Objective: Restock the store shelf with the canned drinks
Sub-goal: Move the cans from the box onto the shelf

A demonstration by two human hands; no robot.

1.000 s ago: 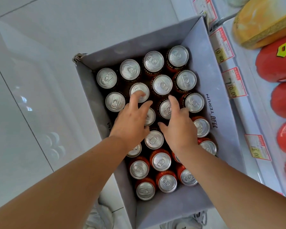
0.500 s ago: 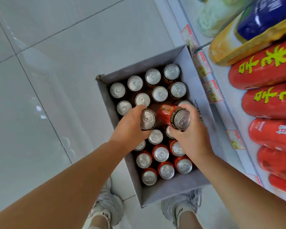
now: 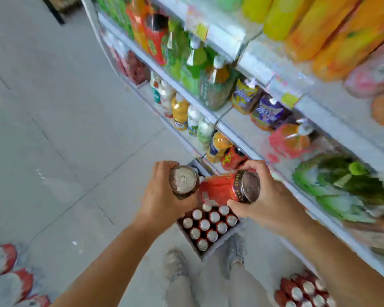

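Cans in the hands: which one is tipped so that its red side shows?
The red can in the right hand. The other can, in the left hand, faces the camera and shows mostly its silver top.

cans (image 3: 218, 192) red, silver tops | box (image 3: 205, 254) grey | floor (image 3: 64, 129) grey tile

Packed bottles (image 3: 195, 69) block the shelves (image 3: 259, 63) at right.
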